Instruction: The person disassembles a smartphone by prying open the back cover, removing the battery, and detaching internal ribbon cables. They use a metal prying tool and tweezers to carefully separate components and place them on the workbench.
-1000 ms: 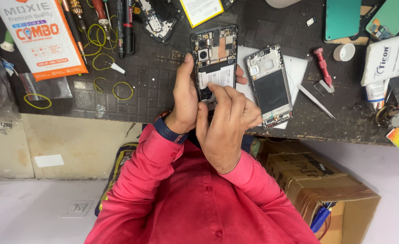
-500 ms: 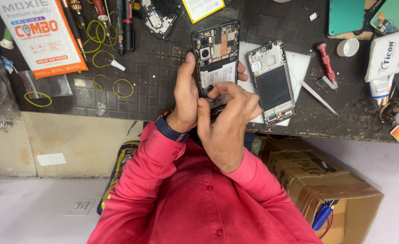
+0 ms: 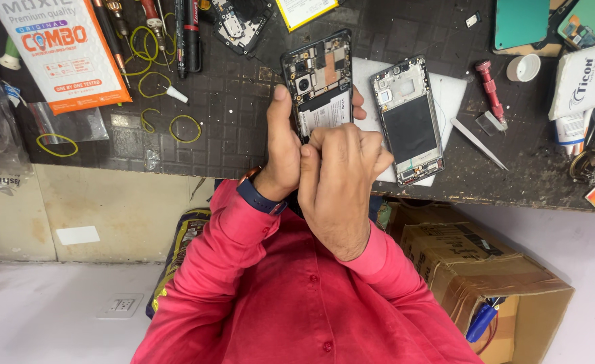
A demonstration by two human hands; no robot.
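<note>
Single head-worn view, steeply down onto workbench (close range), no second view.

Dark gridded workbench; cream wall below; pale floor; cardboard box at right.

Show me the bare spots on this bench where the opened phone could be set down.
Bare mat lies between the yellow rubber bands and the left hand holding the opened phone. Another patch sits between the phone frame and red screwdriver. Top left is crowded with tools.
</note>
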